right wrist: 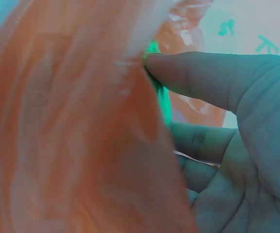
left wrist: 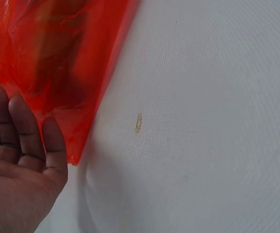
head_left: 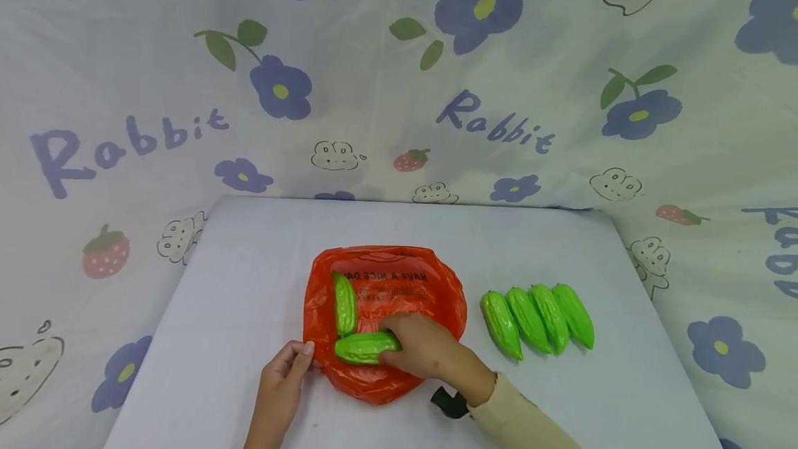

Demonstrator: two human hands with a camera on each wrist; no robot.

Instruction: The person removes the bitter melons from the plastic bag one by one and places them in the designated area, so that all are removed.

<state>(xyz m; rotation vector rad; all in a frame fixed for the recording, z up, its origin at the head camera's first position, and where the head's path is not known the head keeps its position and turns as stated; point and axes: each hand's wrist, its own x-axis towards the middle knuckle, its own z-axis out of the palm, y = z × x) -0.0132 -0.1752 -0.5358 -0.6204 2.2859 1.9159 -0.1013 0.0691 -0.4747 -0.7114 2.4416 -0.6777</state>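
On the white table (head_left: 249, 283) lay an orange bag (head_left: 399, 283). Inside the bag, the right hand (head_left: 424, 348) gripped a green gourd (head_left: 361, 348); the left hand (head_left: 283, 373) pinched the bag's left edge.

White table (head_left: 249, 296): red plastic bag (head_left: 424, 296) at centre, four green gourds (head_left: 537, 319) alongside, right.

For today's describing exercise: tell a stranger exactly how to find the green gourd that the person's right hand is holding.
Start at the orange plastic bag in the middle of the white table. Two green gourds lie in it; take the gourd lying crosswise at the near edge, under the right hand. Unlike the upright gourd beside it and the four gourds in a row outside the bag, it is gripped.
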